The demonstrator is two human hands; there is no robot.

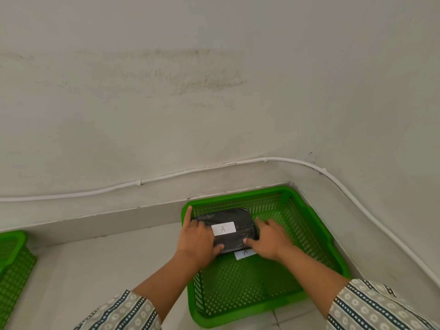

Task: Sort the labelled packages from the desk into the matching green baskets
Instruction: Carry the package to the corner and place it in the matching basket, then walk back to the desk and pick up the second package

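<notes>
A black wrapped package (234,219) with a white label reading A is held inside a green mesh basket (309,225) in the floor corner. My left hand (196,236) grips the package's left end, its index finger pointing up along the basket's rim. My right hand (267,239) grips the right end, thumb on the near edge. Under the package, on the basket's floor, a white card (245,254) marked A partly shows.
A second green basket (14,258) sits at the far left edge, cut off by the frame. A white cable (142,182) runs along the wall above the skirting and bends down the right wall. The floor is pale tile.
</notes>
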